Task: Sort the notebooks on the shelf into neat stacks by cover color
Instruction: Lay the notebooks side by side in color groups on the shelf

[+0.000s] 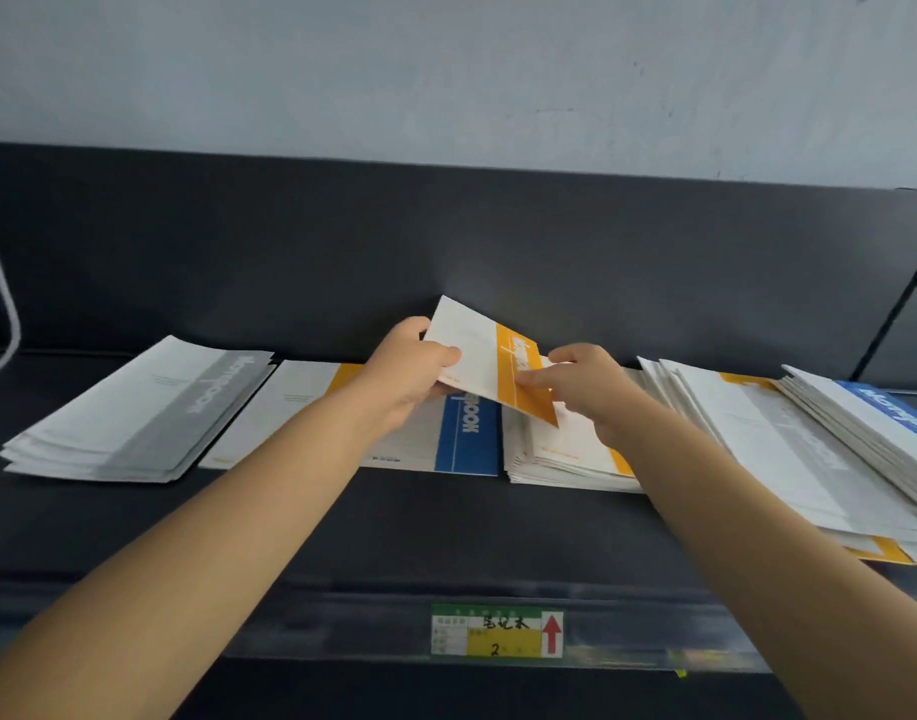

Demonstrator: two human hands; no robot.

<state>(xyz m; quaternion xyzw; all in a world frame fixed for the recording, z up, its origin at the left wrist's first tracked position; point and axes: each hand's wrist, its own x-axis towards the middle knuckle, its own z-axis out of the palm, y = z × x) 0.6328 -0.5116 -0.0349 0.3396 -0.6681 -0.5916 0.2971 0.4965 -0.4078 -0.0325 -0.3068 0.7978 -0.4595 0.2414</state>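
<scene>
So, roughly halfway I'd say. At the far left of the shelf there's a gray-banded stack that already looks fairly tidy, edges only a bit fanned. Just beside it lies a flat orange-banded notebook, partly hidden under the left forearm, and then a blue-banded notebook that seems to be the start of its own pile.

In the middle of the frame both hands hold one orange notebook tilted up off the shelf. The left hand grips its white end, thumb on top, and the right hand pinches the orange band at the lower corner.

Under the right hand sits an orange stack, several deep. My guess is the held one goes there or onto the lone orange one.

What's left is the messy mixed pile at the right edge, slumped and fanned, with orange, gray and blue covers all jumbled. That's the bulk of the remaining work.
</scene>
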